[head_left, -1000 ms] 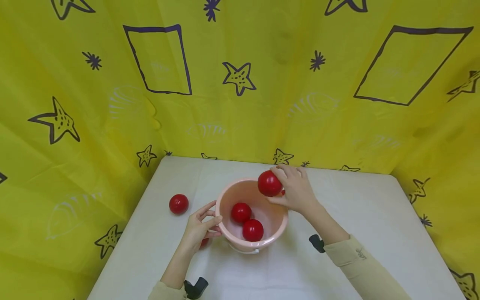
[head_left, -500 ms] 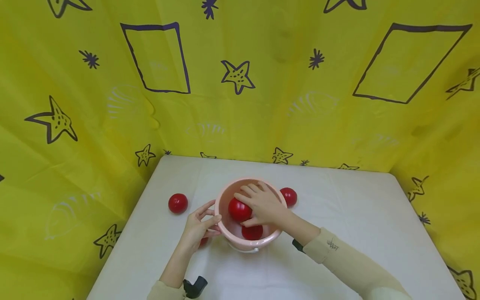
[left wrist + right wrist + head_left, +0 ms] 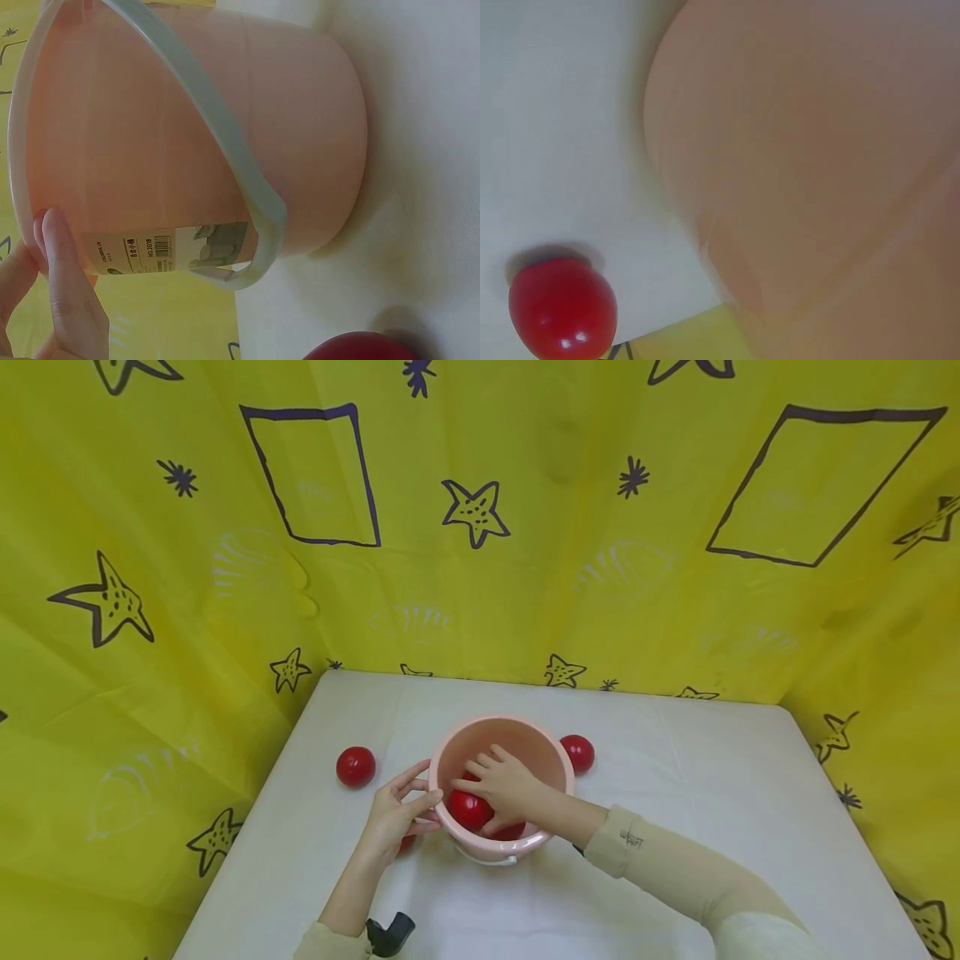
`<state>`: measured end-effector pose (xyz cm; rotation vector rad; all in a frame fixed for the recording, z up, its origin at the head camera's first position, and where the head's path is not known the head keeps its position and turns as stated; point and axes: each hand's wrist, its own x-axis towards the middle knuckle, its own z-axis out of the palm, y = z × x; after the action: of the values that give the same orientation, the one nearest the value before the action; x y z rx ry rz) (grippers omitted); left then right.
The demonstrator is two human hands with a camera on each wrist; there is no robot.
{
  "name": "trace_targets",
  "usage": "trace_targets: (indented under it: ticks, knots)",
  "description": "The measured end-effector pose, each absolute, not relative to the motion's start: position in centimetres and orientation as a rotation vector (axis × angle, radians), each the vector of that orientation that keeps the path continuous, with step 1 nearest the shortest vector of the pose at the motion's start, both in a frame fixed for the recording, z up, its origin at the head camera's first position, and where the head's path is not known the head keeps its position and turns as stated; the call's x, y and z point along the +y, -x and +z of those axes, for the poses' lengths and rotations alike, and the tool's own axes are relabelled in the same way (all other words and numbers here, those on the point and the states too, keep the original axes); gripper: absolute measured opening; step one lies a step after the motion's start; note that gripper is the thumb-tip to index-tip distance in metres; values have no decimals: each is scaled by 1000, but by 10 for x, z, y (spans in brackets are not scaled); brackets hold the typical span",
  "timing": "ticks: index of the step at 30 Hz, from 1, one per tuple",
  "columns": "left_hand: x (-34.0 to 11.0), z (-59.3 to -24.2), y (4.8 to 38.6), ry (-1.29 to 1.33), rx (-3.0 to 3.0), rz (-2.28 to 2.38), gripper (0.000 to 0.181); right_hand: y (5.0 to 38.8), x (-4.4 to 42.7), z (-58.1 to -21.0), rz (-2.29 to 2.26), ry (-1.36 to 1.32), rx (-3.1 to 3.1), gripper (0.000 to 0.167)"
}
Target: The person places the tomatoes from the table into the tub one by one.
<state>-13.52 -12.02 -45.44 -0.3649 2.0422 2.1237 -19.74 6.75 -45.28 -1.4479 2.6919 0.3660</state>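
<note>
A pink bucket (image 3: pixel 555 777) with a pale handle (image 3: pixel 217 120) stands upright on the table. My left hand (image 3: pixel 397 810) pinches its left rim, thumb on top and fingers outside; the fingers (image 3: pixel 71 292) also show in the left wrist view. Inside the bucket, my right hand (image 3: pixel 506 789) holds a glossy red ball (image 3: pixel 469 811), fingers on its far side and thumb near. Another red ball (image 3: pixel 512 832) shows partly beneath that hand, and a further bit of red is mostly hidden. The bucket wall (image 3: pixel 802 150) covers the right hand in the right wrist view.
One loose red ball (image 3: pixel 356 767) lies left of the bucket, another (image 3: pixel 577 753) just behind its right side. A third (image 3: pixel 407 843) is partly hidden by the left hand. Yellow patterned curtain (image 3: pixel 480 593) surrounds the back and sides of the white table (image 3: pixel 675 777).
My right hand has carried the red ball from above the right rim down into the bucket's left side, uncovering the ball behind the bucket. The left hand keeps its grip on the rim.
</note>
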Motion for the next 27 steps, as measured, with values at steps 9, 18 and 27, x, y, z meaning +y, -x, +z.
trace_targets:
  ticks: [9,18,27]
  knots:
    - [-120,-455,136,381,2023,2132,55,198,64,-458,506,1457,2671,81]
    - [-121,-455,136,370,2002,2149,55,198,64,-458,473,1406,2668,82]
    - [-121,-455,136,369,2004,2149,55,200,75,-448,147,1367,2717,81]
